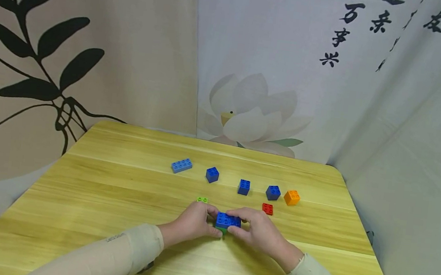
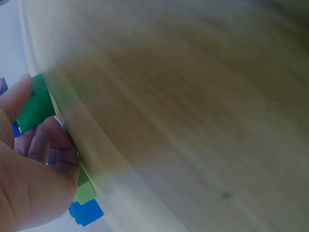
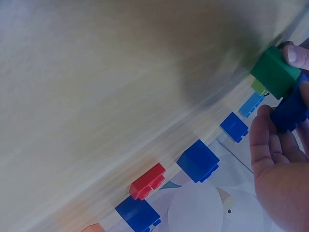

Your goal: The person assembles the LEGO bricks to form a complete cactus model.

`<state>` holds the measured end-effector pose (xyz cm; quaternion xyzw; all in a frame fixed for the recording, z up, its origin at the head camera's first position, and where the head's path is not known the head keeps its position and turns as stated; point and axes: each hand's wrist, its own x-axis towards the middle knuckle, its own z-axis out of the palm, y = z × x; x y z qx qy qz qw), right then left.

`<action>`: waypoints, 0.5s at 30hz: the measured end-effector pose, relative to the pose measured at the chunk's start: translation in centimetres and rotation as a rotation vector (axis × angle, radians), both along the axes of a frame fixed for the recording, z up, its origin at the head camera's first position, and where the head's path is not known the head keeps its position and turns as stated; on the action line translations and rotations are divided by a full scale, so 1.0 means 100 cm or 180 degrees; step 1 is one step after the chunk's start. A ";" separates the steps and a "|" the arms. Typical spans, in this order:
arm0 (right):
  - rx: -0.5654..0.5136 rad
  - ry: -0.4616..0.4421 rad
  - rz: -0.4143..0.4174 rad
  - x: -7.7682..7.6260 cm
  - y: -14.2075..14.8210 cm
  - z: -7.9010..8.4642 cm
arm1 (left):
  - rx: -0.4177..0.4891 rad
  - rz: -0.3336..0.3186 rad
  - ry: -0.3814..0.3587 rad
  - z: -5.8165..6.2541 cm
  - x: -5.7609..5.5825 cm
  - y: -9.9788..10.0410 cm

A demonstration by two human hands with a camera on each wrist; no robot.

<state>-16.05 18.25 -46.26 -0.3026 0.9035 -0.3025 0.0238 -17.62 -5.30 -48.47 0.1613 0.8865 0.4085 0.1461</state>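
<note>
In the head view, a blue studded brick (image 1: 227,220) sits over a green brick (image 1: 221,230) near the middle of the table, between the two hands. My left hand (image 1: 193,220) holds the green brick from the left, its thumb along the near side. From the right, my right hand (image 1: 260,233) grips the blue brick between thumb and fingers. The right wrist view shows the green block (image 3: 276,72) against the blue brick (image 3: 290,112), the latter overhanging to one side. Much of both bricks is covered by fingers.
Behind the hands lie a light green brick (image 1: 202,200) and a red brick (image 1: 267,208). Farther back, a light blue long brick (image 1: 182,165), several blue bricks (image 1: 244,187) and an orange brick (image 1: 292,197) form a loose row on the wooden table (image 1: 117,180). Printed curtains surround it.
</note>
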 end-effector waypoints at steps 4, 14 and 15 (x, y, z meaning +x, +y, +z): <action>0.0027 0.0072 0.0047 0.000 0.000 0.000 | -0.0001 0.0002 -0.0004 0.000 0.000 0.000; 0.0333 0.0357 0.0263 -0.002 -0.002 0.004 | -0.0021 -0.0052 0.0073 0.002 0.000 0.000; 0.0365 0.0365 0.0280 -0.002 -0.002 0.004 | -0.0024 -0.0050 0.0072 0.002 0.000 0.000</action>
